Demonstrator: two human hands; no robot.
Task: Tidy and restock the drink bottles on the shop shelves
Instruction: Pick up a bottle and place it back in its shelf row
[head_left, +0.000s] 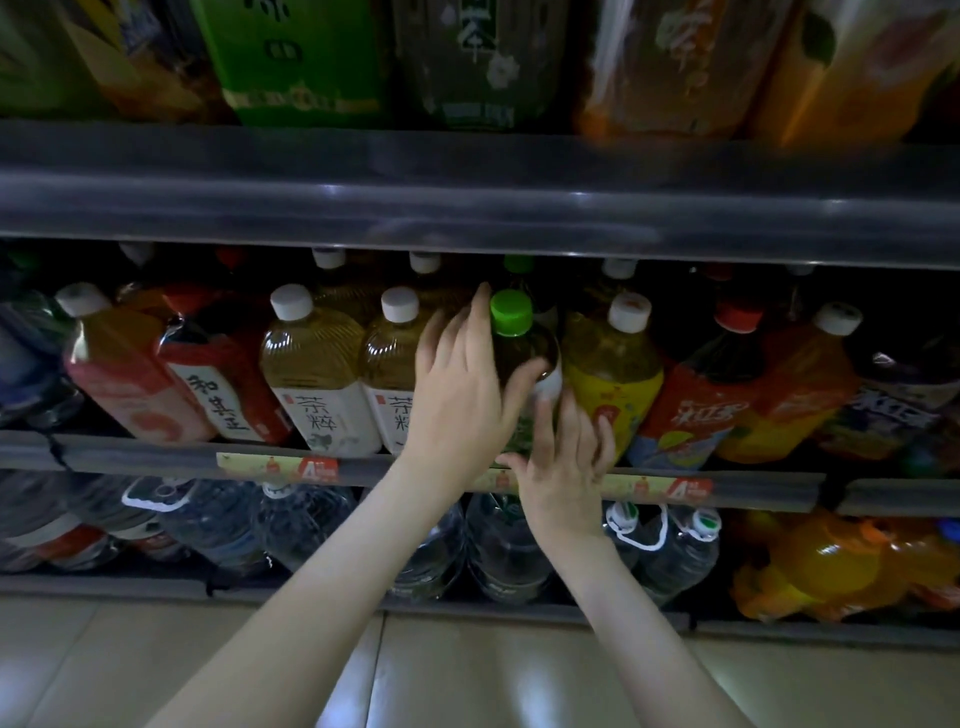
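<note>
On my feed both hands are on one green-cap bottle (519, 343), which stands in the front row of the middle shelf (156, 451), upright and leaning slightly back. The left hand (462, 384) grips its shoulder: fingers run up the left side past the cap and the thumb curls across the front. The right hand (566, 457) sits lower, fingers spread flat against the label, thumb pointing left along the shelf edge.

Just left of the bottle I count two tea bottles (317, 364) with white caps and white labels, side by side. Touching its right side is one yellow bottle (613, 374), also white-capped. Further right stands one red-cap bottle (711, 384). A second green cap (518, 263) shows directly behind.

Two price tags (680, 488) marked "4" hang on the shelf rail. Below, I make out at least four clear water jugs (498, 545); the dim light hides any others.
</note>
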